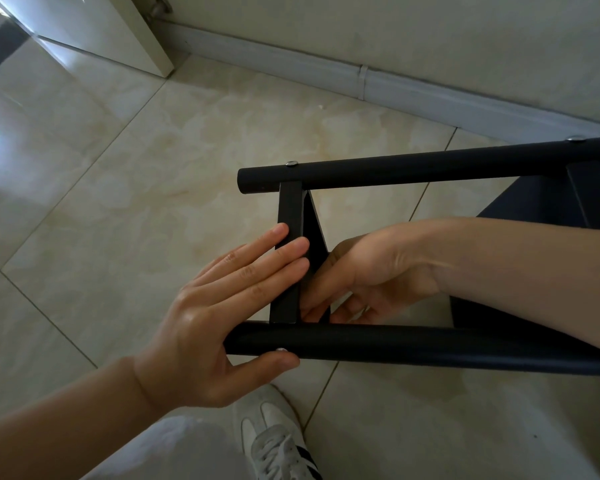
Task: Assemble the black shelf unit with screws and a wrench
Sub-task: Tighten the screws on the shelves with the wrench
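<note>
Your left hand [201, 323] lies flat, straight fingers pressing the crossbar [289, 258], thumb under the near tube [413, 344]. Your right hand [371, 278] reaches between the 2 tubes, fingers curled behind the crossbar; whether it holds anything, you cannot tell. The shelf [534, 209] lies on its side on the floor [118, 202], near the wall. Risk: an unbolted crossbar may slip, pinching fingers.

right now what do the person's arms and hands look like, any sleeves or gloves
Both forearms are bare, with no sleeves in view. The left hand and right hand wear no gloves, and no watch or bracelet shows on either wrist. The left thumbnail looks pale, perhaps polished.
</note>
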